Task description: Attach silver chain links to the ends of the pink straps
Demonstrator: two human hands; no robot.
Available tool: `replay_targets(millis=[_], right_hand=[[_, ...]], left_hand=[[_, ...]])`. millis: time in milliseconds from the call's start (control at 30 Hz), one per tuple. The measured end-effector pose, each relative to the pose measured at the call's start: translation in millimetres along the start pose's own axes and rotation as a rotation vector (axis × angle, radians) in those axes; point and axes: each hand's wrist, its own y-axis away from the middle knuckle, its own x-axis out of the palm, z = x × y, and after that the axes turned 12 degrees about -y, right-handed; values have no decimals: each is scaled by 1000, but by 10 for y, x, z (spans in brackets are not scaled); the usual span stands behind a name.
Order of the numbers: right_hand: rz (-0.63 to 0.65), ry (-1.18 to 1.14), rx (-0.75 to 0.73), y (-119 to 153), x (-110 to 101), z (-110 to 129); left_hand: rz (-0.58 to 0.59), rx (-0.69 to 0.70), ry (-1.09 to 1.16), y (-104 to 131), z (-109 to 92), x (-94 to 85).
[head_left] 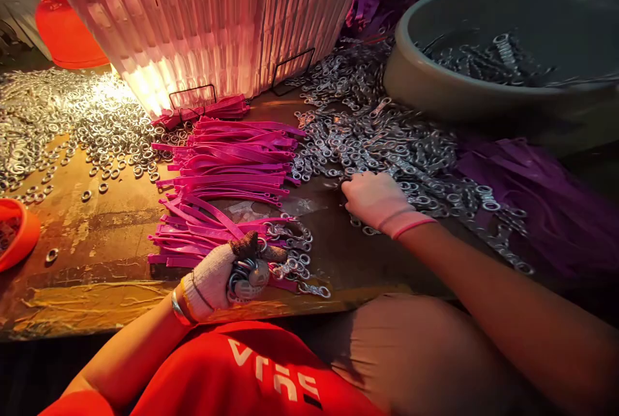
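Note:
My left hand (213, 277), in a white work glove with dark-stained fingertips, is closed around several metal rings (247, 279) near the table's front edge. Its thumb and finger pinch one more ring (262, 244), close to the end of a pink strap. Under and beyond this hand lie rows of pink straps (236, 174), the nearest ones ending in metal links (297, 261) on the right. My gloved right hand (374, 202) reaches to the edge of a heap of metal links (382, 145). Its fingers are curled and their tips hidden, so what they hold cannot be made out.
Loose rings (97, 113) cover the back left of the table (120, 222). A ribbed translucent panel (203, 22) stands behind the straps, lit by a lamp. A large tub (406, 74) with metal parts is at back right, purple fabric (536, 190) below it. An orange bowl (29, 235) sits left.

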Motion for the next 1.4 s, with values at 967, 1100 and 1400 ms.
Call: replay_targets(millis=[967,1100,1400], right_hand=[[-388,-677,-565,1054,-178,1192],[-331,-988,-497,1074,-191,1257],[-276,-746,-329,1015,-190,1321]], left_hand=[[-223,238,-317,-40,132,60],[-278,286,-563,77,91,95],[-316,283,-600,54,-7,82]])
